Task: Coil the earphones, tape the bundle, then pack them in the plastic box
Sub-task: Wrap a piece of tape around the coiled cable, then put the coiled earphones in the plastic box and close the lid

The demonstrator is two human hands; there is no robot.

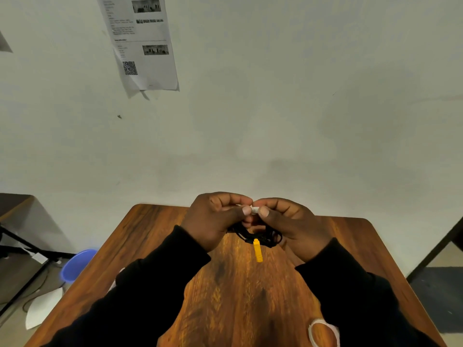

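A coiled bundle of black earphones [260, 235] hangs between both hands above the far end of the wooden table [233, 291]. A yellow plug piece [257, 250] dangles below the bundle. My left hand [213, 221] and my right hand [293, 226] meet at the fingertips, pinching a small white piece of tape [255, 209] at the top of the bundle. Part of the cord is hidden behind the fingers. A white roll of tape [323, 333] lies on the table near my right sleeve. No plastic box shows in view.
The table stands against a pale wall with a printed sheet [141, 43] stuck on it. A blue bucket [77, 265] and white paper [42, 309] sit on the floor to the left. A dark table frame [25, 246] stands at far left.
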